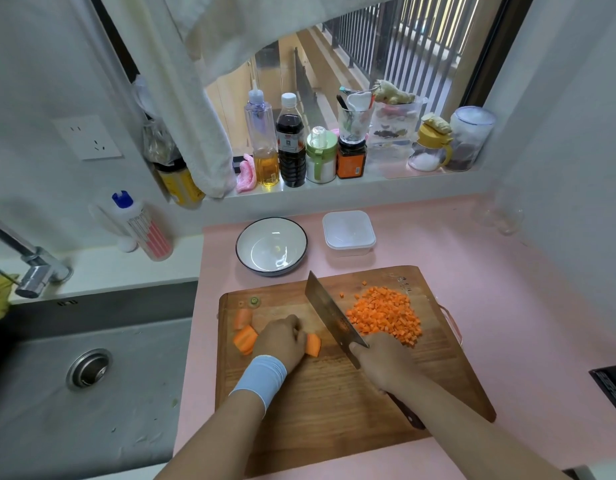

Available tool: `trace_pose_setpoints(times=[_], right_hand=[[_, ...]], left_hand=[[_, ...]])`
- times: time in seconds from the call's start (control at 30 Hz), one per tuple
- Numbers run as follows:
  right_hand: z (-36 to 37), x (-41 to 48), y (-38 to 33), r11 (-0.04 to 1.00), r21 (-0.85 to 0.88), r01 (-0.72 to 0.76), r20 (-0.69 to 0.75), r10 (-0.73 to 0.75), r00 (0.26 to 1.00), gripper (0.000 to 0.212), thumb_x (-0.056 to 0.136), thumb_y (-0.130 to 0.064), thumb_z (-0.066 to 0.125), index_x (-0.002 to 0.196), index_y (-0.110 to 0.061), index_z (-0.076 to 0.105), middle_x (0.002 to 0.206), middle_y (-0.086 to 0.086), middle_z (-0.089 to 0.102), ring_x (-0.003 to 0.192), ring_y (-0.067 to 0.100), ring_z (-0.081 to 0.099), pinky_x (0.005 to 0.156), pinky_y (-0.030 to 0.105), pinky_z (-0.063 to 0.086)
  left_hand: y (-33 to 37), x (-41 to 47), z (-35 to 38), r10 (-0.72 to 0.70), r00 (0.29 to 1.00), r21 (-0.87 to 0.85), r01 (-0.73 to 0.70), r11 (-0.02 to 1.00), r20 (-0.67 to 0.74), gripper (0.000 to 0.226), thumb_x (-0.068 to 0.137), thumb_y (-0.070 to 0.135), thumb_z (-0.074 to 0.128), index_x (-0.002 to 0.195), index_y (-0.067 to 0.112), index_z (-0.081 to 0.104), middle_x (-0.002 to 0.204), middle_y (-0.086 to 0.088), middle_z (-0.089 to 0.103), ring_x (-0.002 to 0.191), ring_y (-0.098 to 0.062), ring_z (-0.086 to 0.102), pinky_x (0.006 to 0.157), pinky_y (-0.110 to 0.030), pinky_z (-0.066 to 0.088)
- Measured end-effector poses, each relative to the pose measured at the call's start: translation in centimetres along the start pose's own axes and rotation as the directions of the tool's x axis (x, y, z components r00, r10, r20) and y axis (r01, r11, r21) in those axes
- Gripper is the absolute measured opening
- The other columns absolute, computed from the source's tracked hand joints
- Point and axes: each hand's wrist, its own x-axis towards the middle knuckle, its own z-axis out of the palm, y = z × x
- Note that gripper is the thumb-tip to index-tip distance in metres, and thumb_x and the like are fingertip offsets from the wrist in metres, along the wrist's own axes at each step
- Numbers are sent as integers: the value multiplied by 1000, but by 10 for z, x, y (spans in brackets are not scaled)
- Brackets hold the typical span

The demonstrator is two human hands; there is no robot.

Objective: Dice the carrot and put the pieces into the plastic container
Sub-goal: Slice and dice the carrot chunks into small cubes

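On the wooden cutting board [334,393], my left hand [280,341] holds down a carrot chunk [313,344] with curled fingers. Two more carrot chunks [245,337] lie just left of that hand. My right hand [382,365] grips the handle of a cleaver [331,315], whose blade is tilted up just right of the held chunk. A heap of diced carrot [386,315] sits on the right part of the board. The clear plastic container [349,232] stands behind the board, with nothing in it.
A white bowl [271,244] with a dark rim stands left of the container on the pink counter [490,289]. A carrot top [254,301] lies at the board's far left. The sink [85,375] and tap [33,268] are left; bottles and jars line the windowsill.
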Motion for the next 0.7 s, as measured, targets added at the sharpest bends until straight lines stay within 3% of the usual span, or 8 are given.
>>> trace_pose_setpoints(times=[0.1, 0.2, 0.3, 0.47, 0.63, 0.7], right_hand=[[2, 1, 1, 1000, 10, 12, -11, -12, 1000, 31, 105, -32, 49, 87, -18, 69, 64, 2, 60, 53, 19, 57, 49, 31, 47], [8, 0, 2, 1000, 22, 8, -27, -8, 1000, 35, 104, -32, 49, 78, -16, 67, 62, -1, 57, 56, 18, 56, 55, 29, 44], [16, -2, 4, 1000, -21, 12, -50, -13, 999, 37, 103, -34, 50, 75, -17, 67, 68, -2, 62, 65, 16, 59, 55, 27, 39], [17, -1, 4, 999, -40, 23, -36, -24, 999, 36, 103, -36, 50, 82, -15, 70, 74, 0, 67, 72, 15, 62, 58, 27, 41], [9, 1, -5, 993, -99, 68, -6, -69, 998, 40, 104, -37, 49, 67, -23, 56, 64, -4, 57, 60, 14, 56, 54, 29, 37], [8, 1, -5, 989, -127, 72, -26, -76, 997, 40, 104, -37, 48, 67, -23, 56, 63, -4, 57, 58, 14, 54, 52, 29, 36]], left_hand=[[-7, -2, 3, 171, 980, -98, -160, 982, 105, 36, 83, 6, 51, 112, 27, 58, 106, 7, 56, 96, -12, 55, 89, -26, 47], [-4, -2, 4, 219, 964, -155, -196, 968, 151, 47, 77, 13, 65, 119, 34, 56, 100, 14, 55, 89, -5, 54, 86, -23, 48], [1, 0, 6, 234, 957, -107, -217, 970, 174, 32, 79, 23, 71, 106, 35, 61, 90, 16, 59, 84, -5, 56, 81, -27, 52], [-3, -1, 11, 337, 932, -43, -335, 941, 133, 15, 80, 34, 74, 82, 33, 60, 85, 15, 58, 84, -6, 51, 77, -22, 47], [-7, -5, 29, 449, 893, -68, -450, 890, -35, 15, 77, 28, 77, 89, 21, 72, 111, 9, 56, 106, -7, 47, 90, -19, 42], [-7, -6, 33, 456, 887, -66, -460, 885, -68, 14, 78, 25, 76, 89, 17, 73, 112, 7, 60, 107, -9, 51, 91, -19, 43]])
